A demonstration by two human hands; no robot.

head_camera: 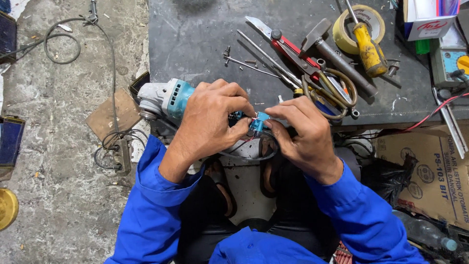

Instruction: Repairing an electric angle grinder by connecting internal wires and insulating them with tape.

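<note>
Work surface: dark grey metal bench top (195, 39), scuffed and dusty, its near edge just above my lap.
Held item: teal and grey angle grinder (163, 98), lying across the bench's near edge with its disc end toward the left.
Left hand (210, 120): my fingers are curled over the grinder's body, thumb and forefinger pinching the small teal plastic part (257, 123) with thin wires hanging off it.
Right hand (303, 129): my fingertips grasp the same teal part from the other side, so both hands meet on it.
Bench tools: red-handled pliers (288, 46), a steel hammer (332, 51), a yellow-handled screwdriver (366, 46) lying across a roll of cream tape (342, 29), and loose screws (227, 53) near the middle.
Right side: white cardboard box (425, 19) on the bench, brown printed carton (435, 171) below it on the floor, red wire (430, 115) trailing between.
Floor: rough, stained grey concrete (58, 195), with a black cable loop (61, 46) and a power strip (121, 156) beside the bench.
Clothing: bright blue long sleeves (151, 205).
</note>
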